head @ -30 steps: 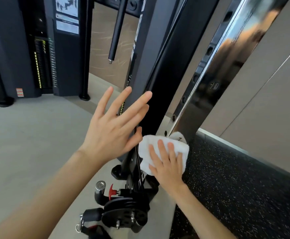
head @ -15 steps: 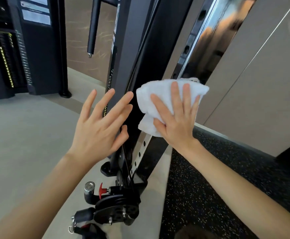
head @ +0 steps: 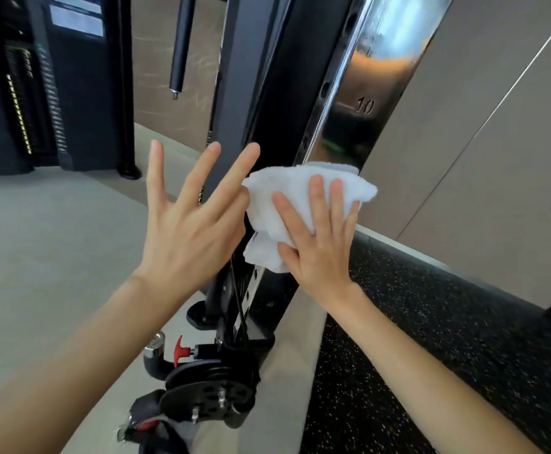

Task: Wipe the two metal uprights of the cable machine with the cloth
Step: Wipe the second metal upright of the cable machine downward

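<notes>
A shiny chrome upright point(head: 375, 83) with adjustment holes and an engraved "10" leans up and to the right. My right hand point(head: 320, 244) presses a bunched white cloth point(head: 300, 194) flat against it, just below the "10", fingers straight. Left of the cloth, my left hand point(head: 189, 224) hovers with fingers spread in front of the black column point(head: 267, 77), holding nothing. Whether it touches the column is unclear. A second cable station point(head: 71, 77) stands at the far left.
The pulley carriage point(head: 212, 394) with a red pin knob point(head: 179, 350) and a strap handle sits at the column's foot. A black bar point(head: 180, 44) hangs behind. Speckled rubber flooring point(head: 431, 355) lies right, a grey wall panel point(head: 480, 142) beyond, pale floor left.
My right hand slid the cloth up the chrome upright from near its base, then came back down a little. My left hand stayed beside the column, its fingers spreading wider.
</notes>
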Motion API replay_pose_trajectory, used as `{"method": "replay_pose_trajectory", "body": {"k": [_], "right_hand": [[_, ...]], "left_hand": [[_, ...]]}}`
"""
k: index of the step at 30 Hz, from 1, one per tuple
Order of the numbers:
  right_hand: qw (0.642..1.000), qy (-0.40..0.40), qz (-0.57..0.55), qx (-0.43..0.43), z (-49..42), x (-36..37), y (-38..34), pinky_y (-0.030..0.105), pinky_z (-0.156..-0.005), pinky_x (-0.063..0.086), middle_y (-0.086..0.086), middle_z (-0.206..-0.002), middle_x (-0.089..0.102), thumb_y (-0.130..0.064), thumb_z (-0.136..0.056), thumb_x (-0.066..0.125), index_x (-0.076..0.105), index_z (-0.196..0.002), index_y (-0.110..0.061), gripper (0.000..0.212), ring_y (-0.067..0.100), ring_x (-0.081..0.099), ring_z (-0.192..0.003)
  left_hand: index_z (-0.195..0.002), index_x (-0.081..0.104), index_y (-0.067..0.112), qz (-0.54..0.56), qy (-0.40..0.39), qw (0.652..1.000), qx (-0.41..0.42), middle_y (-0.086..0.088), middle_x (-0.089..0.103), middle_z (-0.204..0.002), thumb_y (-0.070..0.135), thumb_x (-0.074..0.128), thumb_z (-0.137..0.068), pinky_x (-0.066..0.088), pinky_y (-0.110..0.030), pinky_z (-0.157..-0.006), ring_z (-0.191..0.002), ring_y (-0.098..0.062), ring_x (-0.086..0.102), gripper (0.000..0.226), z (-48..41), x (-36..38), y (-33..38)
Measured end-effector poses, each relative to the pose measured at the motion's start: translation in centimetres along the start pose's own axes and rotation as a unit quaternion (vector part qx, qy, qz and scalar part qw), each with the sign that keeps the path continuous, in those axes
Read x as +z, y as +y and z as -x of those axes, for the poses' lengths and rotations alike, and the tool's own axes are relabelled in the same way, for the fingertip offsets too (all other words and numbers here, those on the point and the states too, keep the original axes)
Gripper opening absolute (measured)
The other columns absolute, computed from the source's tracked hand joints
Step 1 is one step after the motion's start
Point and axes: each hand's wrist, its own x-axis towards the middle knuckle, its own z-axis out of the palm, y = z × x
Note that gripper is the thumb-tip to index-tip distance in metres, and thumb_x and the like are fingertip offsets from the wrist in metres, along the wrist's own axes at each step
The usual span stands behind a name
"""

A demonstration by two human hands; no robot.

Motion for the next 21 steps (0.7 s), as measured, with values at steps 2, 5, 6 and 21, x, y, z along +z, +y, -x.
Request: {"method": "replay_pose_trajectory", "body": {"k": [2,5,6,21], "right_hand": [[1.000,0.005,-0.011,-0.015,1.0,0.4,0.1,0.050,-0.115,-0.005,0.001,-0.159,-0.014,-0.050,-0.100,0.012,0.006,-0.151,-0.036,0.053,0.023,-0.011,-0.145],[0.999,0.021,-0.033,-0.019,-0.6,0.0,1.0,0.051,-0.114,-0.005,0.011,-0.153,0.010,-0.048,-0.100,0.013,0.024,-0.146,-0.029,0.051,0.022,-0.011,-0.145],[0.999,0.028,-0.039,-0.012,-1.3,-0.2,1.2,0.051,-0.114,-0.005,0.013,-0.150,0.014,-0.048,-0.100,0.014,0.028,-0.144,-0.026,0.051,0.022,-0.009,-0.145],[0.996,0.055,-0.042,-0.048,1.9,1.8,-0.3,0.054,-0.114,-0.005,0.007,-0.157,0.004,-0.037,-0.087,0.048,0.032,-0.142,-0.026,0.058,0.023,-0.011,-0.145]], "left_hand": [[-0.095,0.059,0.006,-0.024,-0.021,0.999,0.001,-0.002,0.030,-0.156,0.016,0.050,-0.095,0.023,-0.073,-0.108,-0.136,-0.031,0.040,0.013,1.2,0.1,1.1],[-0.111,0.058,0.005,-0.038,-0.066,0.997,-0.021,-0.001,0.020,-0.160,0.021,0.049,-0.092,0.017,-0.072,-0.111,-0.137,-0.032,0.036,0.027,3.4,-0.3,1.7],[-0.115,0.059,0.005,-0.043,-0.074,0.996,-0.027,0.000,0.019,-0.160,0.023,0.050,-0.091,0.015,-0.072,-0.111,-0.137,-0.033,0.035,0.031,3.8,-0.6,1.6],[-0.128,0.057,0.008,-0.092,-0.138,0.986,-0.026,-0.003,0.016,-0.161,0.041,0.043,-0.098,0.006,-0.056,-0.119,-0.146,-0.034,0.020,0.047,4.2,-3.4,1.1]]}}
